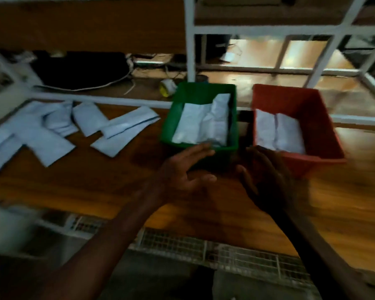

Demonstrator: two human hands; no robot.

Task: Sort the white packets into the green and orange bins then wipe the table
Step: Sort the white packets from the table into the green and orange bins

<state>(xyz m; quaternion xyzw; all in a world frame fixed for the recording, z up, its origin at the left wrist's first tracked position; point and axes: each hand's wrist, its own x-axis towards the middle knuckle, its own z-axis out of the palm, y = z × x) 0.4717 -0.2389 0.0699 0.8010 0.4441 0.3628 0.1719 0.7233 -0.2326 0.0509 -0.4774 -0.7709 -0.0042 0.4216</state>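
Open wood in front of you; bins centre-right, packet pile far left.

Your left hand (188, 176) and right hand (266, 180) hover w/ fingers loose over the near part of the table (95, 191), bare wood left & right of them. Green bin (204, 92) & orange bin (320, 135) stand just beyond, narrow gap btwn them; both hold packets, tops open from above. Loose white packets (41, 131) block the far-left area. White frame rail (100, 98) runs along the far edge; a tape roll (167, 87) sits behind it, near the green bin.
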